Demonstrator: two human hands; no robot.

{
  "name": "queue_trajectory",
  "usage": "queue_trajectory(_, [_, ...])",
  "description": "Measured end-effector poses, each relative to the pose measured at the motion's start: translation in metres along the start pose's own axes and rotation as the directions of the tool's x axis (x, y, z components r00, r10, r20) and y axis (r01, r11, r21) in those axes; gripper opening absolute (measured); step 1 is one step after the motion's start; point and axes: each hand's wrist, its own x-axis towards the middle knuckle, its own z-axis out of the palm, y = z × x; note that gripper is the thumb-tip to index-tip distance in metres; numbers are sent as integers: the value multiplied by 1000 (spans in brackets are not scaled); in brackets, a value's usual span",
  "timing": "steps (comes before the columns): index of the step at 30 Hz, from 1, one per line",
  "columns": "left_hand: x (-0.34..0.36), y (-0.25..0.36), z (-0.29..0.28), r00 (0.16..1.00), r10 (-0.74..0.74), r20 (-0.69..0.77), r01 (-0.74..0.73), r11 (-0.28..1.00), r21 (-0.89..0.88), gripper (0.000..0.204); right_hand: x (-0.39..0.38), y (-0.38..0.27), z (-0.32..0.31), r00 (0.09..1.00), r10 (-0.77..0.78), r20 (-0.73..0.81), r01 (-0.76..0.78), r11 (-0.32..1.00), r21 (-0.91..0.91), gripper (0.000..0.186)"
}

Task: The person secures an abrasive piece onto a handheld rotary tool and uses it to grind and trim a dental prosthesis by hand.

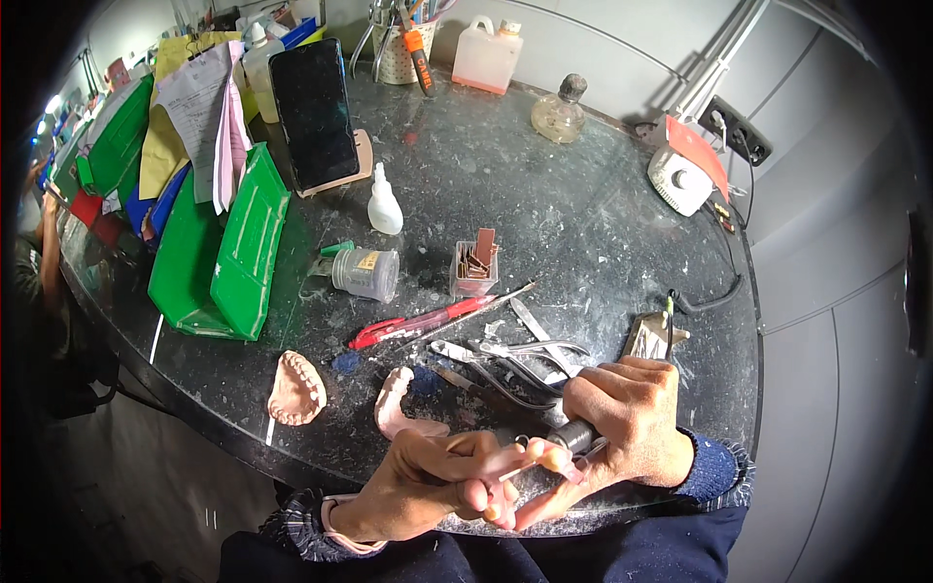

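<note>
Green bin [251,257], open-topped, at the table's left. Dental cast [295,391], teeth showing, near the table's front edge. Second cast [391,403], curved, just beyond my left hand. My left hand [413,486]: fingers pinched on a pink dental piece with yellowish teeth [552,457], which sits between my two hands, above the front edge. Metal pliers [515,364], lying beyond it. Dark handpiece [575,434], beside the piece. My right hand [630,418]: closed around that handpiece.
</note>
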Motion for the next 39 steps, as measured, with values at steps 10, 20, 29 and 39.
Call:
queue_trajectory(10, [0, -3, 1, 995, 86, -46, -86, 996, 7, 16, 1, 3, 3, 998, -44, 42, 46, 998, -46, 73])
queue_trajectory(20, [1, 2, 4, 994, 72, -80, -69, 997, 43, 15, 4, 0, 0, 994, -110, -7, 111, 994, 26, 75])
queue_trajectory(29, [0, 0, 1, 984, 153, -93, -134, 973, 189, 12, 4, 1, 0, 998, -48, 30, 47, 999, 12, 72])
queue_trajectory(39, [-1, -4, -3, 977, 201, -71, -188, 969, 158, 12, 3, 4, 1, 990, -139, 1, 139, 990, 38, 70])
